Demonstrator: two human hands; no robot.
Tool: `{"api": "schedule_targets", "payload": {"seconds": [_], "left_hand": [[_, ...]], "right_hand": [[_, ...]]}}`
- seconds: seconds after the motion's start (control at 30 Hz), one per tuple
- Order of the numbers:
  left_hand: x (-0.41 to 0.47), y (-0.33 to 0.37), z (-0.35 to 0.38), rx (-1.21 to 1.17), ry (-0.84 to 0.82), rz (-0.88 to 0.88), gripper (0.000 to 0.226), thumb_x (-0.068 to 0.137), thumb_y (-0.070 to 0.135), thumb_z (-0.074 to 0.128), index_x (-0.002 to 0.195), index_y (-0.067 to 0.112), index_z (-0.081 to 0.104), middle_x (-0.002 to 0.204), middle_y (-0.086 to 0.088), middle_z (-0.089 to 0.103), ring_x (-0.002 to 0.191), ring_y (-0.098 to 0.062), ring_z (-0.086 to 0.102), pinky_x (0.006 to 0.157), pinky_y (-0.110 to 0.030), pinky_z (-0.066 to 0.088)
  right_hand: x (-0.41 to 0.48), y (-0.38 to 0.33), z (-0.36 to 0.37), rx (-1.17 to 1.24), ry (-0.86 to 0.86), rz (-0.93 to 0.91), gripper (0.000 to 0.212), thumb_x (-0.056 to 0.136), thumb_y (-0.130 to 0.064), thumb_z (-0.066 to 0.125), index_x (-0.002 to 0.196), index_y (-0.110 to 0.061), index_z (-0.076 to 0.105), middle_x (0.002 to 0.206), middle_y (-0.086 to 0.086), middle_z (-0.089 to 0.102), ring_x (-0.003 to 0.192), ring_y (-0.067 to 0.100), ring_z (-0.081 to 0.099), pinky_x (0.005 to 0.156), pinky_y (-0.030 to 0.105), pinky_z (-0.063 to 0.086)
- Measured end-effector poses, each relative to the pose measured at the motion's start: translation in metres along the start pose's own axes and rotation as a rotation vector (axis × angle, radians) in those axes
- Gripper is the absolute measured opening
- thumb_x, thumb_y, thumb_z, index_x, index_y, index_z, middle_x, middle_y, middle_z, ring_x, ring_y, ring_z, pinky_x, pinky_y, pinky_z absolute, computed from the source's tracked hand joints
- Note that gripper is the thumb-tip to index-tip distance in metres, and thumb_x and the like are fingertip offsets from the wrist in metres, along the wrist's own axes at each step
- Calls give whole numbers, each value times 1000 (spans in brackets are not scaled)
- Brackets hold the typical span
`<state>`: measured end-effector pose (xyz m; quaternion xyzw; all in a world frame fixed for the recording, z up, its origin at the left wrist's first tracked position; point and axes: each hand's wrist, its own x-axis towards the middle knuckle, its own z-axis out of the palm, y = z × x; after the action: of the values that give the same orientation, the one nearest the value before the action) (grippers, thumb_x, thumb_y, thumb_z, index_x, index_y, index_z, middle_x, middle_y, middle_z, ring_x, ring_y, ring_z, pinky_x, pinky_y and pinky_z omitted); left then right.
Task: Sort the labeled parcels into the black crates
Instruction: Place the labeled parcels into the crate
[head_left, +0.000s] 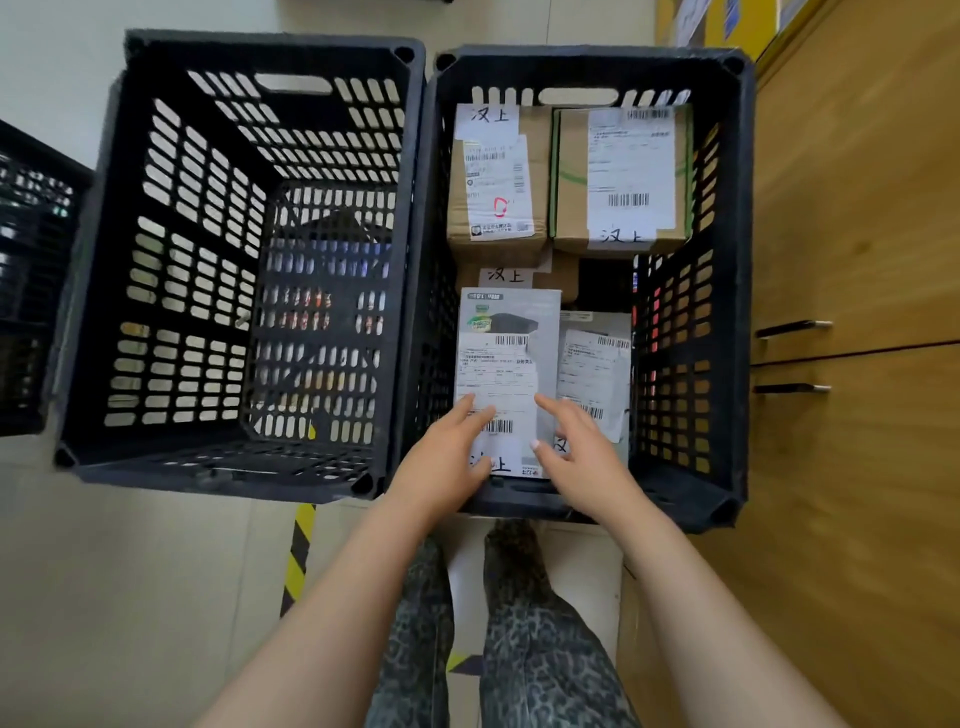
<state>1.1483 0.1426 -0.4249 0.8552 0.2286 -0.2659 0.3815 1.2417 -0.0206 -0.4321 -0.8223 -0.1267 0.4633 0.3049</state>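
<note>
I'm at the placing step: my left hand (447, 449) and right hand (582, 449) rest straight, slightly spread fingers (467, 415) on the white labeled box (509, 358), which lies in the right black crate (744, 270), so next I'd lift both clear and fetch another parcel.

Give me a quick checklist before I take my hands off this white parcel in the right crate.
1. The white parcel is inside the right crate: ok.
2. Its printed label faces up: ok.
3. The left hand and right hand rest on it with straight fingers, no grip: ok.
4. Parcel lying flat and settled: cannot tell.
5. Its handwritten mark matches the cardboard boxes: cannot tell, the left hand partly covers it.
6. The left crate has room: ok.
</note>
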Motion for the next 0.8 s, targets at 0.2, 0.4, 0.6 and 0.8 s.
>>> {"api": "schedule_targets", "payload": {"seconds": [0.2, 0.4, 0.6, 0.8], "left_hand": [[11, -6, 7, 119, -78, 9, 66, 98, 30, 51, 154, 22, 18, 163, -2, 1, 150, -14, 1, 118, -32, 19], [15, -12, 7, 99, -108, -34, 66, 99, 33, 48, 155, 25, 13, 163, -2, -5, 150, -16, -5, 118, -33, 15], [15, -9, 5, 62, -121, -52, 67, 99, 34, 49, 154, 27, 13, 163, 1, -4, 149, -15, -3, 118, -34, 15], [6, 1, -5, -86, 23, -4, 53, 97, 27, 53, 147, 22, 37, 152, 1, 38, 140, -15, 32, 114, -29, 26]], "right_hand": [[15, -3, 8, -71, -81, 46, 61, 101, -24, 48, 153, -35, 19, 164, -2, 2, 149, 16, 10, 115, 30, 17], [20, -7, 16, -41, -130, 35, 59, 101, -20, 46, 152, -37, 22, 164, -3, -3, 149, 15, 8, 115, 29, 15], [19, -8, 10, -36, -122, 46, 58, 101, -17, 47, 151, -35, 25, 163, -5, 2, 148, 13, 12, 114, 28, 18], [4, -25, -5, -106, -11, -3, 51, 100, -19, 49, 147, -29, 34, 149, -3, 34, 127, 11, 40, 100, 23, 30]]}}
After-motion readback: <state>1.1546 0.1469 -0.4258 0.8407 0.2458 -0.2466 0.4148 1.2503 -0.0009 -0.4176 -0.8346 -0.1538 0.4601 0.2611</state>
